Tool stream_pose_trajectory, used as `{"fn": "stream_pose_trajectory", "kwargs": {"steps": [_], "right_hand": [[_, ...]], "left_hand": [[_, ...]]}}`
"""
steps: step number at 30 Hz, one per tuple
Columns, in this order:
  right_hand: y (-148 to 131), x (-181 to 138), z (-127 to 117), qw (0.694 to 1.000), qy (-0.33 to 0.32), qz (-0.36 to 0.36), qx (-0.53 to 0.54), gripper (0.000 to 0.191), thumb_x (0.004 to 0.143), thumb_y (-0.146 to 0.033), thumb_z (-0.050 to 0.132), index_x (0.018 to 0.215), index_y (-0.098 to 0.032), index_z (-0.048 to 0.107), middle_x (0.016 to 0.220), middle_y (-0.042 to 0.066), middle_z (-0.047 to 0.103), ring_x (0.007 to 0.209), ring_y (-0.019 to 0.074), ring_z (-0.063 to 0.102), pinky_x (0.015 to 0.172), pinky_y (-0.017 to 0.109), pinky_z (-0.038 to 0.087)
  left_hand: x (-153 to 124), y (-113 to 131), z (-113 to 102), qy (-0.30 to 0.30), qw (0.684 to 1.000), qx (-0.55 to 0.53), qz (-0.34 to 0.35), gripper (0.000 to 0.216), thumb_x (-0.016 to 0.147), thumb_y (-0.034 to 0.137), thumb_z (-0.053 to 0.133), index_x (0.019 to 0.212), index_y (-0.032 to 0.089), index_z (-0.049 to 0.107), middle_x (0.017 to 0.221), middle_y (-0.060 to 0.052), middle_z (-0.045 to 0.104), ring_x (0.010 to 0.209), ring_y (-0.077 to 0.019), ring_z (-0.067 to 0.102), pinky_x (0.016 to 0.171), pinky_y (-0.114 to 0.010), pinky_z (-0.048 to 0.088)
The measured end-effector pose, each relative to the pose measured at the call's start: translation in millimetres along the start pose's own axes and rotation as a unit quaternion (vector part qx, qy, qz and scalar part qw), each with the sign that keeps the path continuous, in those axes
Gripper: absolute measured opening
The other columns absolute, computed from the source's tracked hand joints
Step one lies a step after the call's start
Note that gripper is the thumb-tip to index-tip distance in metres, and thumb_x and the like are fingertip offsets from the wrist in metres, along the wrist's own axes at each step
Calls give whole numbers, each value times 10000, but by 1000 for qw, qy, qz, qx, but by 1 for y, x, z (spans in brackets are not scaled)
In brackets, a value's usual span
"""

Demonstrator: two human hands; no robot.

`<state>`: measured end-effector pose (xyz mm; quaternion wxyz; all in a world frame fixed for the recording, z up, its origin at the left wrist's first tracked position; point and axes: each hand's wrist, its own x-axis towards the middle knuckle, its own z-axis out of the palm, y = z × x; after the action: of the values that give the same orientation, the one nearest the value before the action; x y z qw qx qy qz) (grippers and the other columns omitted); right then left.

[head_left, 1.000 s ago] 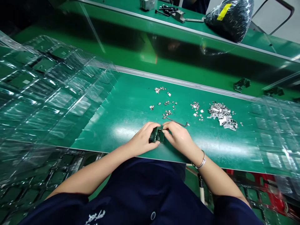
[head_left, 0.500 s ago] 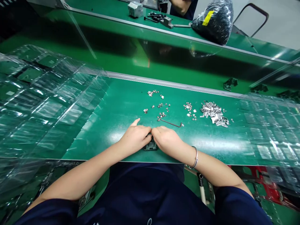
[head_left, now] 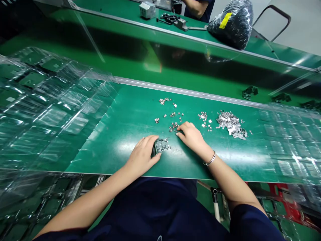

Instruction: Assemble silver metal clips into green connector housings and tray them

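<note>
A small dark housing (head_left: 162,146) with open frame-like parts lies on the green bench, and its left side is gripped between the thumb and fingers of my left hand (head_left: 144,152). Its right end, with small prongs, sticks out from the grip. My right hand (head_left: 190,136) is farther up and to the right, fingertips closing around a thin hex key (head_left: 176,131). Only the tip of the key shows; the hand hides the remainder. Beside those fingertips lies a cluster of small shiny metal pieces (head_left: 172,127).
More small metal pieces (head_left: 164,100) lie in scattered groups, with a larger heap (head_left: 232,124) at right. Clear plastic trays (head_left: 62,110) stand at left, others (head_left: 293,140) at right. Dark housings (head_left: 250,92) sit behind the bench's raised edge. Another person's arm (head_left: 197,8) shows at the top.
My hands were together over the dark housing and are now apart. My right hand has moved up and right onto the hex key; the housing, in my left hand, has turned and come into view.
</note>
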<state>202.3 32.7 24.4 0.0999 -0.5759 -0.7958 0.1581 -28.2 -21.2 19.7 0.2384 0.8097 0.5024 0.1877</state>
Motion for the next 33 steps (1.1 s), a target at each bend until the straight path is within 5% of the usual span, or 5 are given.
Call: {"fn": "stream_pose_trajectory", "kwargs": {"steps": [12,18,24,30,33], "right_hand": [[0,-14,16,968,-21,-216,127,146,968,-176,397,958,-177,543,944,92,604,888,201,566,780,315,482],[-9,-13,22,981,-32,-186,43,180,948,-134,392,861,-168,546,812,79,582,772,207,535,676,304,455],[-4,-15,12,970,-67,-169,161,111,924,-115,468,888,-176,553,861,46,602,808,171,563,717,269,449],[-9,-17,11,976,-91,-188,62,163,915,-98,425,844,-164,556,797,66,590,733,192,529,650,296,429],[-8,-14,10,975,-64,-180,111,99,909,-120,490,905,-164,578,939,89,624,885,208,569,780,340,450]], "left_hand": [[1,-18,7,-8,998,-38,39,644,837,237,559,1398,259,243,1321,-111,502,1211,-281,483,994,-481,419],[1,-17,7,-9,998,-36,41,649,841,244,565,1403,267,239,1317,-109,505,1193,-284,494,984,-483,418],[1,-18,6,-6,998,-33,45,644,842,254,578,1400,251,257,1294,-111,523,1169,-283,500,971,-471,427],[0,-19,6,-3,998,-31,47,628,835,272,602,1379,242,291,1298,-117,532,1162,-284,518,982,-478,427],[-2,-20,10,20,999,-36,36,578,819,287,630,1318,238,342,1266,-112,561,1153,-279,547,1011,-511,410]]}}
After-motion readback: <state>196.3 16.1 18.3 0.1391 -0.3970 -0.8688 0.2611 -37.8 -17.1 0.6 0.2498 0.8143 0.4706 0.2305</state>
